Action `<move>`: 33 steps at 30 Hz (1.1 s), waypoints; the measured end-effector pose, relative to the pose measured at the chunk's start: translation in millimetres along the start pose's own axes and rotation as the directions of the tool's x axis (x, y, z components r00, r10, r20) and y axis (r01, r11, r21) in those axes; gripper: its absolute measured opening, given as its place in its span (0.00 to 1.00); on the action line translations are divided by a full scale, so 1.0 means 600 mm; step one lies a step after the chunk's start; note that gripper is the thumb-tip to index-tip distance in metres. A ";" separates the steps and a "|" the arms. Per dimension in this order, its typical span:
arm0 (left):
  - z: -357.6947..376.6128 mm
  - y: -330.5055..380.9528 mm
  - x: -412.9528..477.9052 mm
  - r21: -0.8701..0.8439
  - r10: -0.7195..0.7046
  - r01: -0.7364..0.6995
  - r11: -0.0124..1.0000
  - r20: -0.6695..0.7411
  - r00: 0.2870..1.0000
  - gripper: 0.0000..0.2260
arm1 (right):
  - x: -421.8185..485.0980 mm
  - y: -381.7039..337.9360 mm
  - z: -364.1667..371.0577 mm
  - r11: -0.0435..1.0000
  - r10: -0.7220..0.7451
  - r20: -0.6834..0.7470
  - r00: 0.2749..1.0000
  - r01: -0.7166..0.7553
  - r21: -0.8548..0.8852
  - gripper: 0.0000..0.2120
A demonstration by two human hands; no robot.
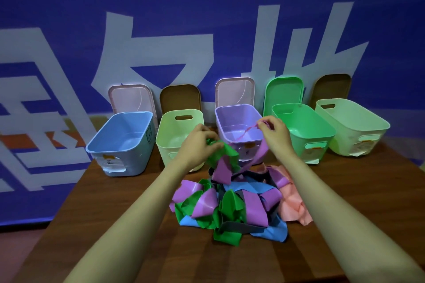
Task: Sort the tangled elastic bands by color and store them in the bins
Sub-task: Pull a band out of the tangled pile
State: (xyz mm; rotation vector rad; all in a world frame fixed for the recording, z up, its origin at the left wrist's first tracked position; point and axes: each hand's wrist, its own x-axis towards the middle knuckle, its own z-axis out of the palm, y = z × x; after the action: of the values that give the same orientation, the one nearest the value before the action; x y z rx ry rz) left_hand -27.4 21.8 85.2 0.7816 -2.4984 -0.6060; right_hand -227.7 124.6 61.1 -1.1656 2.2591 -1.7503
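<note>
We see the tangle of flat purple, green, blue, grey and pink bands heaped at lower centre on the wooden surface. The left hand has its fingers clamped on a crumpled green band. The right hand pinches a taut purple band in its fingers, before the purple bin.

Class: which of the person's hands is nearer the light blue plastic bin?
Left. The left hand hovers before the pale green plastic bin, one bin from the light blue plastic bin; the right hand is farther off, at the lilac plastic bin's right rim.
</note>
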 end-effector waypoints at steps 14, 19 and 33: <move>-0.024 0.068 0.000 -0.867 -0.152 -0.080 0.491 -0.176 0.973 0.07 | -0.035 0.060 0.007 0.550 0.399 0.323 0.858 0.058 -0.833 0.14; -0.022 0.072 0.000 -0.851 -0.205 -0.091 0.518 -0.227 0.952 0.06 | -0.048 0.078 0.012 0.446 0.530 0.303 0.792 0.043 -0.894 0.15; -0.018 0.042 0.001 -0.689 -0.171 0.048 0.723 -0.111 0.979 0.01 | -0.037 -0.112 -0.002 0.942 -0.044 0.243 0.969 -0.041 0.332 0.10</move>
State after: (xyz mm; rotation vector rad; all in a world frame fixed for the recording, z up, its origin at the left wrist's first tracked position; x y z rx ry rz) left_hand -32.4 37.1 107.3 0.6424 -1.8453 -1.3454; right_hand -177.3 133.5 109.7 -1.2294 1.7370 -1.7825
